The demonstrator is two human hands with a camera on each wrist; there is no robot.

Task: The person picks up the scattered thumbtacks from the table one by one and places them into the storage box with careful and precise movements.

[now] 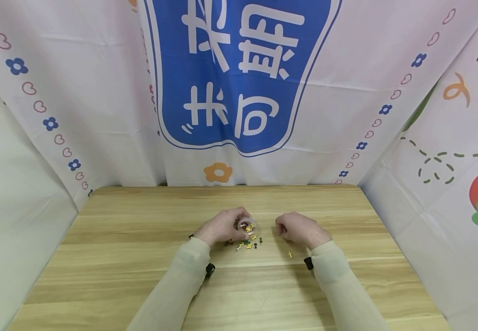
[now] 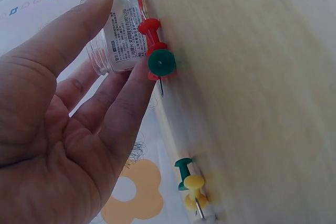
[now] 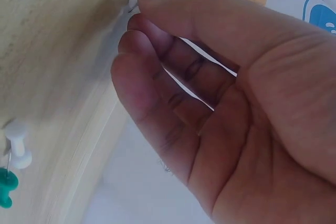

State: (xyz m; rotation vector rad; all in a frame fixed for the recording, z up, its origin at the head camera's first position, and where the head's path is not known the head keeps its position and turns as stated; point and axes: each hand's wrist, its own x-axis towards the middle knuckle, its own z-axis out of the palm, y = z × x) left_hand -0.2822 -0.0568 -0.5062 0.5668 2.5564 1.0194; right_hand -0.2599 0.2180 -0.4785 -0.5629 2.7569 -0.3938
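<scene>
My left hand [image 1: 221, 226] holds a small clear jar [image 2: 107, 45] with a printed label, thumb on one side and fingers on the other. Red, yellow and white push pins [image 1: 247, 226] lie inside the jar. Close by the fingers in the left wrist view are a red push pin [image 2: 151, 29] and a green push pin [image 2: 161, 63]. To the right, my right hand [image 1: 301, 229] is low over the table, its thumb and fingertip pinching a white push pin [image 3: 134, 2], mostly hidden by the thumb.
Several loose push pins, among them a yellow one [image 1: 249, 246] and a green one [image 1: 261, 240], lie on the wooden table [image 1: 139, 276] in front of the jar. A single yellow push pin [image 1: 290, 254] lies near the right wrist. A printed white curtain [image 1: 106, 115] hangs behind the table.
</scene>
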